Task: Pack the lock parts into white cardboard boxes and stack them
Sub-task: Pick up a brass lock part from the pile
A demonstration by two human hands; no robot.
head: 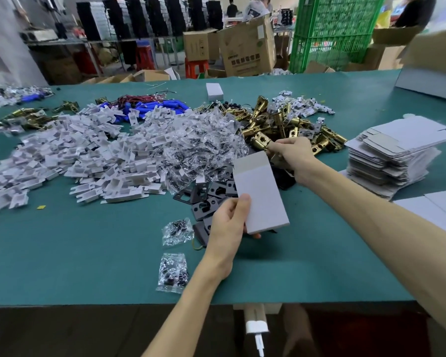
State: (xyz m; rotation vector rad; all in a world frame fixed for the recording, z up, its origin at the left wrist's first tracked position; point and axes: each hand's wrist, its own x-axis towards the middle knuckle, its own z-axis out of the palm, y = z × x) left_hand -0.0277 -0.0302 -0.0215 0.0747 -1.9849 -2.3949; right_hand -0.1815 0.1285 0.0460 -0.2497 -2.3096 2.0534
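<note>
You're early in the job. Only one closed white box (214,92) sits at the far side of the bench (88,266), and no stack of packed boxes shows.

Your left hand (228,224) grips the lower end of a folded-up white cardboard box (259,194), thumb across its face. It holds the box just above the black plates (206,199), top flap open; what's inside is hidden. Your right hand (295,159) reaches into the heap of latches (281,122) and pinches one brass latch (261,140).

Large heaps are left to pack. The card is matte and smooth, grey inside the flap. The latches are shiny tubular metal, the plates flat and dark with cut-outs. The screw bags (198,148) are crinkly clear film. Flat blanks (392,161) wait in a pile on your right.
</note>
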